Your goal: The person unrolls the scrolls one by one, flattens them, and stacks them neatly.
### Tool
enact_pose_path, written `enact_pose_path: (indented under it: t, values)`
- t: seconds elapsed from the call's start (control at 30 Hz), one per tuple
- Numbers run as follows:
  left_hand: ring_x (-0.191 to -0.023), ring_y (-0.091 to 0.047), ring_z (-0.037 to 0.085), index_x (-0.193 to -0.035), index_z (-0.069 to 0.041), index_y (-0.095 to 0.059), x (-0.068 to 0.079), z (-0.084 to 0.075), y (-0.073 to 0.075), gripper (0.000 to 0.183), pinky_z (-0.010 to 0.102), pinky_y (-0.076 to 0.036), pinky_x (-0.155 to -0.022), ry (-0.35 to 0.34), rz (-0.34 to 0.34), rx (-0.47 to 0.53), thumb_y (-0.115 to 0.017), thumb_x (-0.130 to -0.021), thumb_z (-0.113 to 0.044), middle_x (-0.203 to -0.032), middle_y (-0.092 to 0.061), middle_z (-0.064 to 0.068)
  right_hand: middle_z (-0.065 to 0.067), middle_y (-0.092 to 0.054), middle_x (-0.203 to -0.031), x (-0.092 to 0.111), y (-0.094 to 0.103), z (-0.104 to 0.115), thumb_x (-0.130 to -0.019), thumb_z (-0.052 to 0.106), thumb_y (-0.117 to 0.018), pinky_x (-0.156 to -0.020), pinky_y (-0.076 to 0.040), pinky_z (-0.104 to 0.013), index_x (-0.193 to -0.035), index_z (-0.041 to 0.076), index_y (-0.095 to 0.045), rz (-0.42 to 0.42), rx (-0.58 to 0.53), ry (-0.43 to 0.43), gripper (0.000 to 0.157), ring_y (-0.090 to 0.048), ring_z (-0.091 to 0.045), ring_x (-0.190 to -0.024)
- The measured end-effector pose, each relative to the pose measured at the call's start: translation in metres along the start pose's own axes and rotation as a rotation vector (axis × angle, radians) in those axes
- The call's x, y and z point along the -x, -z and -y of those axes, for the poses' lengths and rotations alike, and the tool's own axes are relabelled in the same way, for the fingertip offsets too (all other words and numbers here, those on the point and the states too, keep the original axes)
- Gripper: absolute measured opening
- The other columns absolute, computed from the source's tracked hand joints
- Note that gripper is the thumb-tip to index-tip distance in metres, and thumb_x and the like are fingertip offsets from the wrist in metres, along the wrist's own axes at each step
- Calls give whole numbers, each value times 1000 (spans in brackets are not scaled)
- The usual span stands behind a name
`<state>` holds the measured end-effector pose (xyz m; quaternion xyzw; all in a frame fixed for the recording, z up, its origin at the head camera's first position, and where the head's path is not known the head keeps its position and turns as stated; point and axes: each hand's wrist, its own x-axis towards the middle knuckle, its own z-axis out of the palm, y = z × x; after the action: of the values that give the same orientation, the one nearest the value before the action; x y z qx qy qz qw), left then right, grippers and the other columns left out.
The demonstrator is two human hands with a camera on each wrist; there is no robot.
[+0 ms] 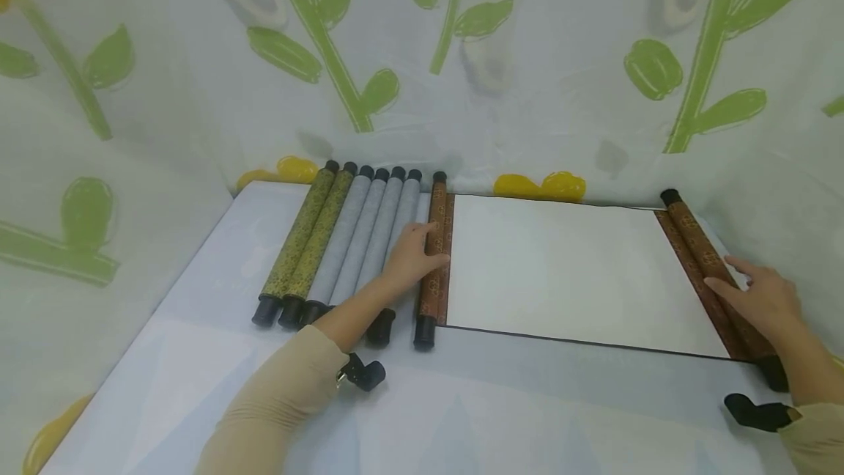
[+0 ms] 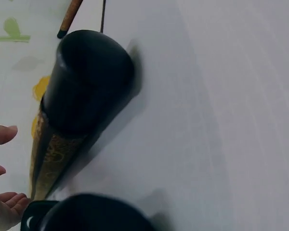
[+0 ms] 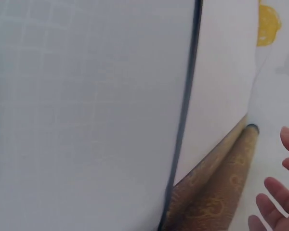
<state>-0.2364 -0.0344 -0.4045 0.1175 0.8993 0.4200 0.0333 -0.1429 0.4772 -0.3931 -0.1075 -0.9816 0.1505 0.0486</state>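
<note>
A hanging scroll [image 1: 554, 270] lies unrolled, blank white between two brown patterned rollers with black end knobs. My left hand [image 1: 412, 259] is over the left roller [image 1: 431, 292], thumb and forefinger spread across it; in the left wrist view its fingers [image 2: 4, 135] look loose and apart beside the roller [image 2: 58, 154]. At the right roller [image 1: 708, 255], my right hand [image 1: 765, 299] reaches over from the outer side, thumb close to the brown surface. The right wrist view has its fingers [image 3: 279, 192] spread and relaxed beside that roller [image 3: 221, 197], gripping nothing.
Left of the open scroll lie several rolled scrolls side by side: two yellow-green ones [image 1: 306, 240] and several grey ones [image 1: 349, 240], all with black ends. They rest on a white-covered table [image 1: 501, 402]. A leaf-patterned cloth [image 1: 541, 108] hangs behind.
</note>
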Motion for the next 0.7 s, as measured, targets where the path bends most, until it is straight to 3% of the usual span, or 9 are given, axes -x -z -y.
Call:
enact_pose_path:
  t: [0.17,0.33,0.63,0.7]
  values:
    - [-134,-34,35,-144,-8,-37,6,-3,17,74,48,-32,-107,34,32,20,-73,-82,-27,-147,-33,19,-47,-32,-128,3,6,10,-95,41,-52,-77,-40,-66,-140,-13,-26,3,-79,2,75,-40,-60,-104]
    - [-134,-34,34,-147,-10,-34,10,-2,32,81,49,-34,-106,31,-13,-4,-75,-80,-31,-148,-33,16,-45,-26,-135,8,9,22,-95,41,-52,-80,-38,-69,-143,-11,-22,-9,-141,6,77,-36,-61,-109]
    - [-136,-30,35,-148,-9,-29,20,5,58,86,49,-30,-108,22,-51,71,-76,-79,-29,-150,-28,17,-43,-27,-136,16,16,51,-94,32,-55,-77,-34,-68,-144,-9,-23,-9,-231,123,73,-33,-58,-112]
    - [-136,-30,35,-149,-10,-28,22,7,64,86,51,-31,-107,50,-52,76,-75,-79,-29,-151,-27,17,-43,-25,-139,16,17,58,-94,32,-55,-80,-32,-70,-145,-8,-22,4,-249,138,73,-30,-60,-117]
